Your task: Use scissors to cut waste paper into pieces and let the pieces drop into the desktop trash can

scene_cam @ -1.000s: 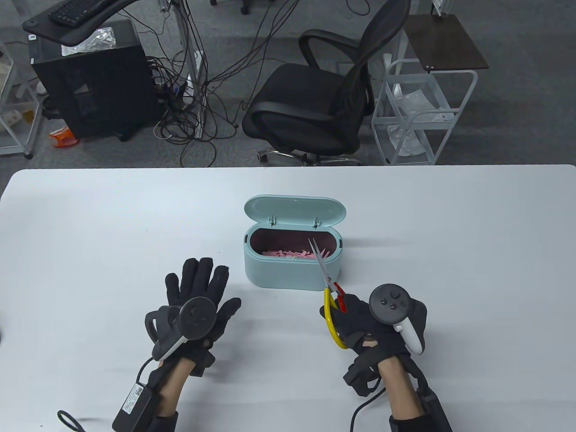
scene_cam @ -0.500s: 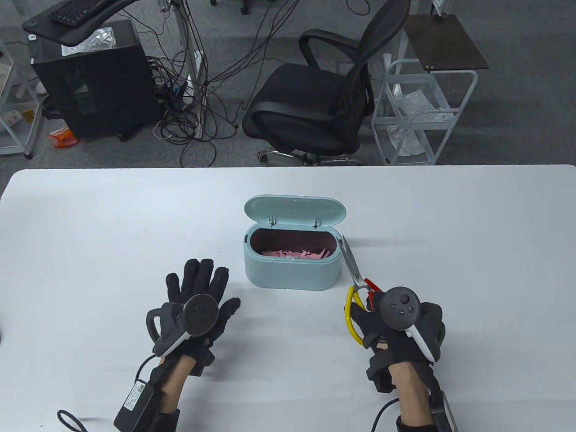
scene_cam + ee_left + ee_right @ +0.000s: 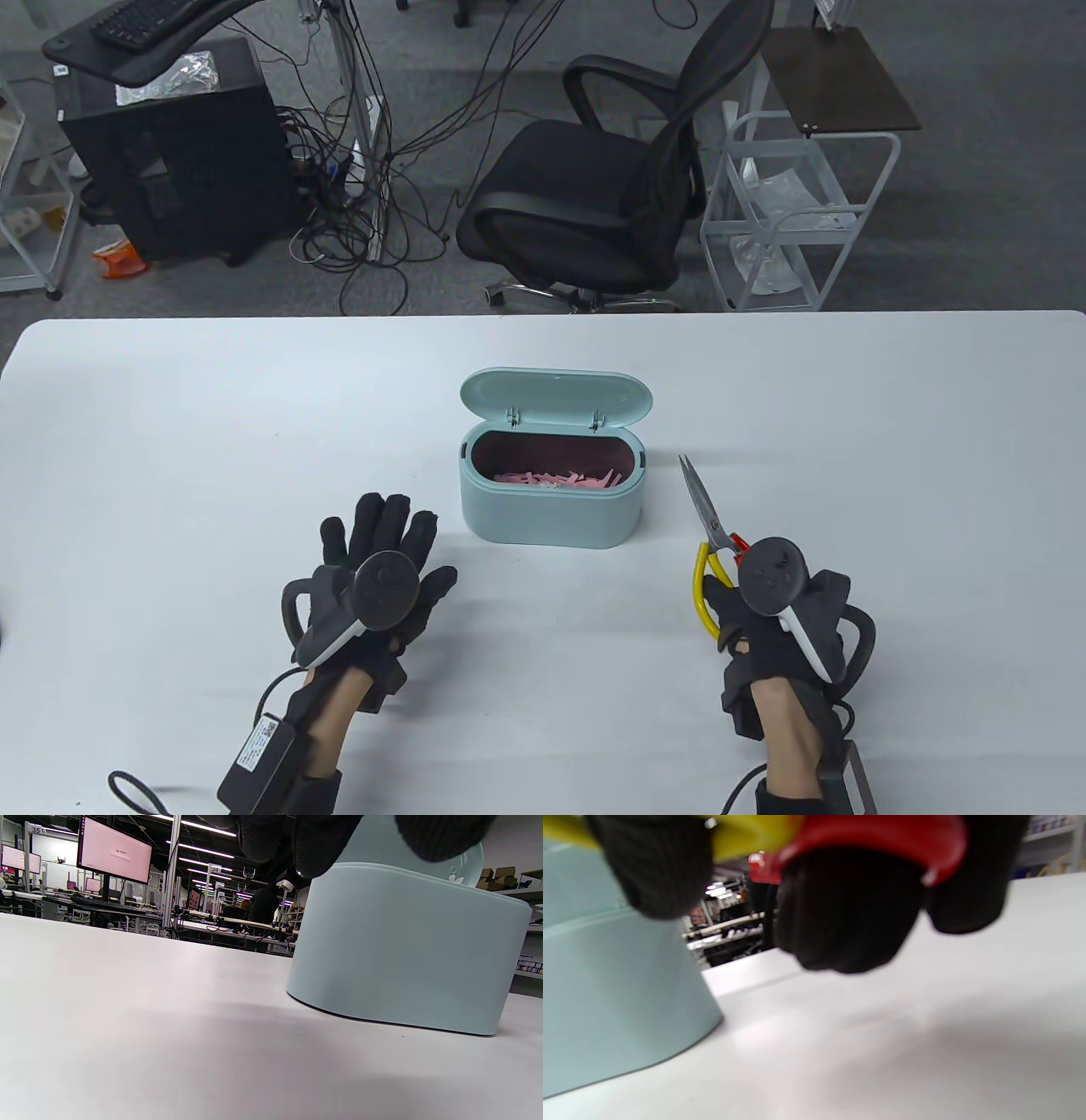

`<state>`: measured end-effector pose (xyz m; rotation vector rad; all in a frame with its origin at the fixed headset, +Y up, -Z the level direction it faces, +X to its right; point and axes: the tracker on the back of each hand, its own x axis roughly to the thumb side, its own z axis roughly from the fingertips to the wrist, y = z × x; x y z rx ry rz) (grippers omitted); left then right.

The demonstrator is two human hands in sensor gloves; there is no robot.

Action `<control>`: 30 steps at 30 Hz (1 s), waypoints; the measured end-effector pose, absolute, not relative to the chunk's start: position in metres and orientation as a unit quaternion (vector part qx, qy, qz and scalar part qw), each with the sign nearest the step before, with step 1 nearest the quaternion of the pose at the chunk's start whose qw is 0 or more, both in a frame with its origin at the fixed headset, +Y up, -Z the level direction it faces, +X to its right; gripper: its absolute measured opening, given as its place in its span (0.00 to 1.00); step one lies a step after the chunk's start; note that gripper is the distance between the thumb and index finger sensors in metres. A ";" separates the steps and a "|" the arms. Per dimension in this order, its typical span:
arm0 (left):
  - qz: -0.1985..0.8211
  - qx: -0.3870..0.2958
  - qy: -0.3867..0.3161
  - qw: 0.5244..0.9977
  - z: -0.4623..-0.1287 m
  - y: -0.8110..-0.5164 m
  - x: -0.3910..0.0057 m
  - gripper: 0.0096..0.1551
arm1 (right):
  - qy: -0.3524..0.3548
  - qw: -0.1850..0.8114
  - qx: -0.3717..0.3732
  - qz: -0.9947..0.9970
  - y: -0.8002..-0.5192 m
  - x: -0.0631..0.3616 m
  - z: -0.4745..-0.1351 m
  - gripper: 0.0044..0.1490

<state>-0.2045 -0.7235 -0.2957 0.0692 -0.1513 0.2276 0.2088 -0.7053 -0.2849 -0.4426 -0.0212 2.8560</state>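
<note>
Table view: a pale teal oval plastic desktop trash can [image 3: 551, 509] sits mid-table, hinged lid [image 3: 556, 396] tipped back toward twelve o'clock, and a bed of pink paper strips [image 3: 556, 480] lies inside. At about eight o'clock from it, the left hand [image 3: 382, 569] in its black sensor glove lies flat on the white table [image 3: 170, 424], fingers straight and spread, holding nothing. At four o'clock from the can, the right hand [image 3: 764, 620] grips the scissors with one yellow and one red handle loop [image 3: 713, 543], steel blades together and pointing to eleven o'clock, just beside the can but apart from it.

Left wrist view: the can's smooth teal wall [image 3: 403, 955] fills the right side, black fingertips [image 3: 314, 844] hanging in from the top.

Right wrist view: blurry, but gloved fingers [image 3: 848, 912] curl through the yellow and red loops, the can at nine o'clock.
</note>
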 end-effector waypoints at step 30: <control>0.122 0.032 -0.085 0.988 -0.297 -0.725 -0.200 0.47 | 0.098 -0.041 -0.174 0.979 -0.770 0.195 -0.310 0.46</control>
